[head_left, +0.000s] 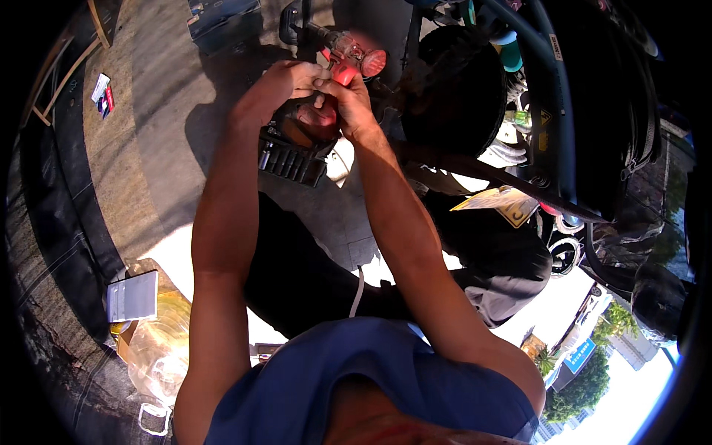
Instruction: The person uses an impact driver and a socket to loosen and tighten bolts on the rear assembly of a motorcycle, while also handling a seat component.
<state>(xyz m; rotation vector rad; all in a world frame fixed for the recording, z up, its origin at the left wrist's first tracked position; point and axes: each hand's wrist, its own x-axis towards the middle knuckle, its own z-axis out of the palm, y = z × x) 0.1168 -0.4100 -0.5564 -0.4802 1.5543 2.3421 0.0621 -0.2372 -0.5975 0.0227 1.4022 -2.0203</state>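
Note:
Both arms reach forward to the top middle, where my hands meet at a glossy red part (344, 73) whose kind I cannot make out. My right hand (354, 105) is closed around its near side. Beside it, my left hand (300, 78) is closed in a pinch, its fingertips almost touching the right thumb; what lies between them is hidden. Just past the right fingers is a round red lens-like piece (374, 64) next to metal parts. A red and dark object (317, 119) sits below my hands, over a black socket tray (291, 163).
A wheeled machine with a dark tyre (452, 96) and a blue-grey frame tube (560, 111) stands close on the right. A yellow plate (512, 211) juts out near my right knee. A dark case (222, 22) lies at the far left; a plastic bag (159, 356) lies near left.

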